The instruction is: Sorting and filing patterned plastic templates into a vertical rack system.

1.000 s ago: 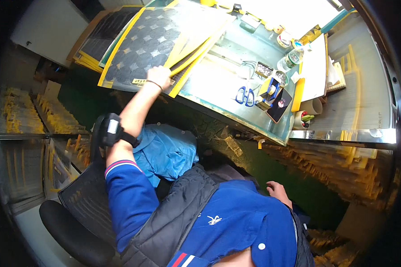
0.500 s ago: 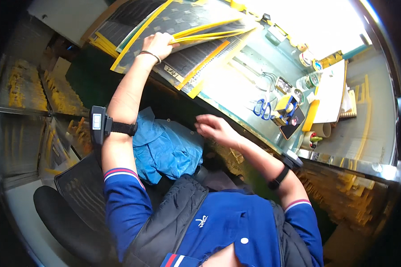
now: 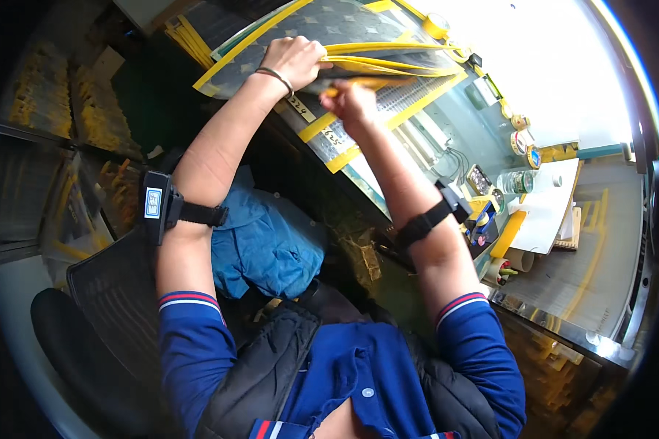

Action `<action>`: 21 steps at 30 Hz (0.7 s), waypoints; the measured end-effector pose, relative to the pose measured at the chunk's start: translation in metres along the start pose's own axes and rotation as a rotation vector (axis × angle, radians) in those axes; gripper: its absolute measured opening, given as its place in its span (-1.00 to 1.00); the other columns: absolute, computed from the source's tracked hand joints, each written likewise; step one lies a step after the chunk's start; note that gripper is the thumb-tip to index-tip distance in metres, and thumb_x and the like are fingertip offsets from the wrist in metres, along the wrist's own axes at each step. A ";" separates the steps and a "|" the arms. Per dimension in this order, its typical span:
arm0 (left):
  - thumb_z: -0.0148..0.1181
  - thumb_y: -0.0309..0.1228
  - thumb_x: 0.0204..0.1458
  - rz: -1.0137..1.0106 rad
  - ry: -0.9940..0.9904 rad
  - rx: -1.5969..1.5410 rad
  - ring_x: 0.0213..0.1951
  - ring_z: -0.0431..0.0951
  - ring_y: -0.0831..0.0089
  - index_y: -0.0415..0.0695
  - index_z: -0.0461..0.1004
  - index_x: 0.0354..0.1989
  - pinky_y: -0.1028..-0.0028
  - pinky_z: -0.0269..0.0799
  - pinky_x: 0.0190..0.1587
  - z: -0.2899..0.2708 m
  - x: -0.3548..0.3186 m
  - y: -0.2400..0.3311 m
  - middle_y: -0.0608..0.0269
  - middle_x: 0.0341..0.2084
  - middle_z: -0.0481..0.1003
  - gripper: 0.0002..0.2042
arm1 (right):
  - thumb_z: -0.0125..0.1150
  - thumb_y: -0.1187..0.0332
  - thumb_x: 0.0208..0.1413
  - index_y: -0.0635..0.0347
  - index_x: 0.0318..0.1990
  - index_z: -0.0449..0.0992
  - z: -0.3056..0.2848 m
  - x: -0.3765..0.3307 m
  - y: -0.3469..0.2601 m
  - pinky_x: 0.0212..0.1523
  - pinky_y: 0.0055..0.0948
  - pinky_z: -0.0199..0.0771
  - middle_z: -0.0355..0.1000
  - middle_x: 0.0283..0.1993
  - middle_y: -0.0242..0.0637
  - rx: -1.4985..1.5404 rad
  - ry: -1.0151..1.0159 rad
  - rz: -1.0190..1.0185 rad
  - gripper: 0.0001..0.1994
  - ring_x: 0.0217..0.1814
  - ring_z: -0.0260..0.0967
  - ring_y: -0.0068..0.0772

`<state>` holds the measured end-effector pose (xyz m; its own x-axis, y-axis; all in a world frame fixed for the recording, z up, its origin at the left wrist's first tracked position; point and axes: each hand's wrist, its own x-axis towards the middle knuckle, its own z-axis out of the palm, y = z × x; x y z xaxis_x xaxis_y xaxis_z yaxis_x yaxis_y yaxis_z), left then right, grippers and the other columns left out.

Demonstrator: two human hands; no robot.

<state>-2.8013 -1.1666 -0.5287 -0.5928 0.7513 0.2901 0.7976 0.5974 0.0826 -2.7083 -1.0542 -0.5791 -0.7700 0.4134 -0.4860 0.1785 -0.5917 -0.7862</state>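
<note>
A: Head view, quick. What are the hands doing?

B: Left hand (image 3: 294, 60) is curled closed over the edge of the dark patterned flexible sheets with yellow borders (image 3: 359, 33), fingers wrapped on top. Right hand (image 3: 351, 102) is just beside it, closed too, pinching a yellow edge of the same stack from below.

A: Where's the stack?

B: Far left part of the glass-topped tabletop (image 3: 447, 139), partly overhanging its near edge. Upper sheets are lifted and bowed; the lower ones lie flat.

A: Arms?

B: Both forearms reach up from the lower edge. A black strap-on device (image 3: 154, 205) sits on the left arm, a black armband (image 3: 428, 219) on the right. Thin bracelet (image 3: 274, 75) on the left wrist.

A: Clothing?

B: Blue polo shirt with striped sleeve cuffs (image 3: 359, 380) under a dark quilted vest (image 3: 263, 373).

A: Other stuff?

B: A crumpled blue cloth (image 3: 267, 241) lies below the tabletop edge, between the arms. Rolls of yellow tape (image 3: 520, 139) sit far along the tabletop, a clear plastic bottle (image 3: 516, 181) near them. A white sheet of paper (image 3: 545, 212) lies at the right end, a yellow rectangular block (image 3: 507, 234) touching its near edge. Black mesh chair back (image 3: 106, 300) at lower left.

A: Small items by the right elbow?

B: Too cluttered, cannot tell.
</note>
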 end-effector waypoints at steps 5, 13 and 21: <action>0.12 -0.21 0.00 0.024 0.033 -0.017 -0.34 0.56 0.13 -0.08 0.56 -0.39 0.22 0.47 -0.28 -0.005 0.013 0.002 0.04 -0.45 0.54 -0.78 | -0.05 0.47 0.18 0.41 -0.13 0.29 -0.033 0.015 -0.037 -0.35 -0.49 0.62 0.39 -0.31 -0.09 0.138 -0.160 0.050 -0.82 -0.35 0.48 -0.31; 0.10 -0.22 0.05 0.047 -0.057 0.043 -0.31 0.58 0.17 -0.10 0.56 -0.35 0.28 0.50 -0.24 -0.012 0.013 0.007 0.06 -0.40 0.55 -0.77 | -0.07 0.41 0.21 0.31 -0.21 0.32 -0.028 0.005 -0.035 -0.33 -0.53 0.62 0.38 -0.28 -0.10 0.226 -0.109 0.225 -0.86 -0.25 0.50 -0.25; 0.03 0.03 0.04 0.082 -0.251 -0.023 -0.35 0.56 0.08 -0.15 0.55 -0.45 0.23 0.47 -0.30 -0.013 0.007 0.024 -0.02 -0.48 0.53 -0.56 | -0.14 0.36 0.22 0.26 -0.07 0.36 -0.019 0.009 -0.027 -0.33 -0.50 0.53 0.42 -0.26 -0.15 0.023 -0.223 0.252 -0.77 -0.34 0.43 -0.39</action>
<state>-2.7848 -1.1511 -0.5122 -0.5327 0.8447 0.0517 0.8448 0.5272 0.0908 -2.7079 -1.0211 -0.5694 -0.8189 0.0916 -0.5665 0.3685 -0.6728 -0.6415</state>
